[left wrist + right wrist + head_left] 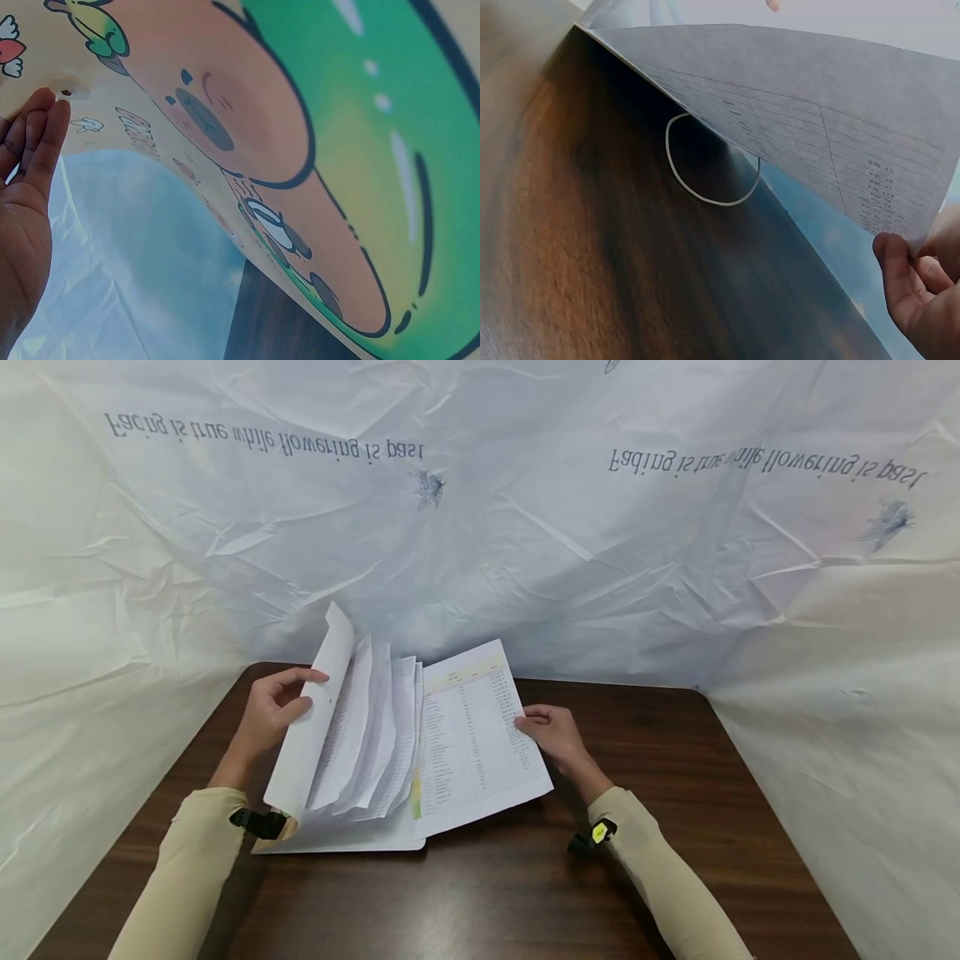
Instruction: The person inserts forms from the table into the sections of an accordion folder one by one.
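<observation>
A folder with a white-lined cover [318, 727] stands open at the middle left of the table. My left hand [262, 714] pinches the raised cover by its outer edge, bending it inward. Cartoon animals in orange and green fill the cover's outer face [262, 82] in the left wrist view. Several loose printed sheets [401, 727] fan upright inside it. With thumb and fingers, my right hand [558, 739] pinches the right edge of a sheet printed with a table [476, 743]. In the right wrist view, this sheet's underside [840, 112] shows lifted off the wood.
A dark brown wooden table [480, 902] lies beneath everything. Beneath the lifted sheet a thin white loop [721, 203] shows against the wood. Crinkled white sheeting [525, 527] with printed lettering rises behind the table and along both sides.
</observation>
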Demonstrator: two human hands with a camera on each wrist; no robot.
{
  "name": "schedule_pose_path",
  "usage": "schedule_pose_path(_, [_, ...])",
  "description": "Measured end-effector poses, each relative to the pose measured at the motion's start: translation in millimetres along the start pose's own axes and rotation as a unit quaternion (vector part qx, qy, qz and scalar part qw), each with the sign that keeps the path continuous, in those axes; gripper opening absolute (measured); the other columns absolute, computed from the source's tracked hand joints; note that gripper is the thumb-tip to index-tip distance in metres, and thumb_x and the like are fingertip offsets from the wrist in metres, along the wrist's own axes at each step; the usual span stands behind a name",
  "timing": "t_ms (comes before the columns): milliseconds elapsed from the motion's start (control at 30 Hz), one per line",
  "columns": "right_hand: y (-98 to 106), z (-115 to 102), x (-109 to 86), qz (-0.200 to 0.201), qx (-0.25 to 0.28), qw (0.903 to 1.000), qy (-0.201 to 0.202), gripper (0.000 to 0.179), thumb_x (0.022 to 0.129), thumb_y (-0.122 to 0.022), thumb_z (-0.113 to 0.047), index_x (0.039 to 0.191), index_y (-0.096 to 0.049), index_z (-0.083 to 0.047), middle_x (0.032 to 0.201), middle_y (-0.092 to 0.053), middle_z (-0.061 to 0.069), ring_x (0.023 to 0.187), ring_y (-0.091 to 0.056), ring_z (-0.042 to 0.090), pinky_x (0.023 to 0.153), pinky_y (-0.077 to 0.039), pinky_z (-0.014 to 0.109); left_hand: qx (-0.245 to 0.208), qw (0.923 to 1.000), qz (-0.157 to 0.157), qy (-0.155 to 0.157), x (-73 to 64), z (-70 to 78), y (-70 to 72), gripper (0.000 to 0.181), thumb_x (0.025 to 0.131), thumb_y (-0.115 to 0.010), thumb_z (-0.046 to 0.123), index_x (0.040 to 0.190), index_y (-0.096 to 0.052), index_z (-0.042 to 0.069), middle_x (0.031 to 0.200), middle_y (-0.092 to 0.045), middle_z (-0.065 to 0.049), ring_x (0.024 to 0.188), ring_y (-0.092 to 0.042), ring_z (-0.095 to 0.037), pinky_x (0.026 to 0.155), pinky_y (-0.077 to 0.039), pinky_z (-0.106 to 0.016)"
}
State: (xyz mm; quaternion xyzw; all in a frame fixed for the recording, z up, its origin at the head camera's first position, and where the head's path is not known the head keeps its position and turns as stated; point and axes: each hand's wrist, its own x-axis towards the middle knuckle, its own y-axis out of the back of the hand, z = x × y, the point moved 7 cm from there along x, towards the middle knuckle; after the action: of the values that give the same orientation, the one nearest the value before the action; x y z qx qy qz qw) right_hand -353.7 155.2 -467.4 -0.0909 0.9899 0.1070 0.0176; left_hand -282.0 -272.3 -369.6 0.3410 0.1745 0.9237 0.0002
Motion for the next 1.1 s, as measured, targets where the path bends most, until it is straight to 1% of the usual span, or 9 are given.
schedule_pose_path(200, [-4.7, 1.4, -3.4, 0.008, 0.015, 0.9998, -0.013, 0.031, 0.097, -0.069, -0.014, 0.123, -0.068, 0.004, 0.109, -0.074, 0.021, 0.082, -0.074, 0.022, 0.069, -0.058, 0.033, -0.004, 0.9999, -0.002, 0.011, 0.3, -0.2, 0.8, 0.032, 0.087, -0.052, -0.014, 0.113, -0.069, -0.011, 0.102, -0.070, -0.012, 0.067, -0.058, -0.010, 0.061, -0.049, -0.018])
schedule_pose_path(300, [-8.0, 3.1, -5.8, 0.009, 0.018, 0.9994, -0.027, 0.031, 0.098, -0.068, -0.015, 0.123, -0.068, 0.003, 0.109, -0.074, 0.019, 0.085, -0.073, 0.021, 0.072, -0.058, 0.034, -0.002, 0.9999, -0.001, 0.012, 0.4, 1.1, 1.1, 0.032, 0.087, -0.052, -0.013, 0.114, -0.070, -0.010, 0.101, -0.069, -0.014, 0.067, -0.058, -0.010, 0.061, -0.050, -0.018])
schedule_pose_path(400, [-10.9, 5.4, -7.5, 0.013, 0.027, 0.9987, -0.042, 0.030, 0.099, -0.067, -0.016, 0.123, -0.068, 0.002, 0.110, -0.074, 0.017, 0.087, -0.072, 0.021, 0.075, -0.057, 0.035, 0.005, 0.9999, 0.000, 0.011, 0.0, 1.7, 1.6, 0.033, 0.087, -0.052, -0.013, 0.113, -0.071, -0.009, 0.099, -0.069, -0.013, 0.064, -0.056, -0.007, 0.058, -0.048, -0.018])
schedule_pose_path(567, [-17.7, 7.6, -10.8, 0.012, 0.051, 0.9967, -0.062, 0.028, 0.100, -0.064, -0.015, 0.124, -0.068, 0.000, 0.114, -0.073, 0.015, 0.094, -0.070, 0.023, 0.077, -0.055, 0.035, 0.002, 0.9999, 0.000, 0.014, -0.8, 1.3, 2.0, 0.032, 0.087, -0.052, -0.013, 0.114, -0.070, -0.010, 0.100, -0.069, -0.010, 0.067, -0.058, -0.008, 0.061, -0.049, -0.017])
schedule_pose_path(633, [-21.4, 7.4, -12.3, 0.006, 0.057, 0.9964, -0.063, 0.028, 0.100, -0.063, -0.013, 0.124, -0.068, -0.001, 0.115, -0.072, 0.015, 0.095, -0.069, 0.023, 0.077, -0.055, 0.034, -0.002, 0.9998, 0.001, 0.018, -0.9, 1.4, 2.0, 0.032, 0.088, -0.052, -0.013, 0.114, -0.070, -0.010, 0.101, -0.069, -0.010, 0.071, -0.060, -0.009, 0.063, -0.051, -0.018])
schedule_pose_path(733, [-26.4, 7.3, -14.4, -0.001, 0.061, 0.9962, -0.061, 0.027, 0.099, -0.064, -0.012, 0.124, -0.068, -0.001, 0.114, -0.072, 0.014, 0.092, -0.069, 0.020, 0.075, -0.054, 0.031, -0.001, 0.9998, 0.002, 0.020, -0.9, 1.2, 2.1, 0.032, 0.088, -0.052, -0.013, 0.114, -0.070, -0.010, 0.100, -0.069, -0.012, 0.070, -0.060, -0.008, 0.062, -0.051, -0.018])
schedule_pose_path(867, [-34.1, 5.2, -16.8, -0.010, 0.067, 0.9961, -0.057, 0.027, 0.098, -0.064, -0.011, 0.123, -0.068, 0.000, 0.113, -0.072, 0.015, 0.091, -0.070, 0.019, 0.075, -0.054, 0.031, 0.002, 0.9998, 0.001, 0.021, -0.9, -0.7, 2.6, 0.032, 0.088, -0.052, -0.014, 0.114, -0.070, -0.010, 0.100, -0.069, -0.014, 0.069, -0.059, -0.007, 0.061, -0.050, -0.018])
schedule_pose_path(967, [-39.0, 3.3, -17.7, -0.013, 0.069, 0.9959, -0.056, 0.028, 0.098, -0.065, -0.011, 0.124, -0.068, 0.000, 0.114, -0.073, 0.014, 0.092, -0.070, 0.019, 0.076, -0.055, 0.032, 0.000, 0.9997, 0.000, 0.023, -1.0, -2.2, 2.7, 0.032, 0.087, -0.053, -0.015, 0.114, -0.070, -0.010, 0.102, -0.069, -0.016, 0.070, -0.060, -0.007, 0.061, -0.050, -0.018])
schedule_pose_path(1100, [-43.5, 2.1, -17.5, -0.008, 0.075, 0.9958, -0.053, 0.028, 0.098, -0.065, -0.010, 0.124, -0.068, 0.000, 0.113, -0.073, 0.014, 0.091, -0.070, 0.018, 0.076, -0.055, 0.031, 0.000, 0.9997, -0.001, 0.024, -1.0, -3.2, 2.3, 0.033, 0.087, -0.053, -0.015, 0.115, -0.070, -0.010, 0.103, -0.069, -0.017, 0.067, -0.058, -0.006, 0.059, -0.049, -0.018])
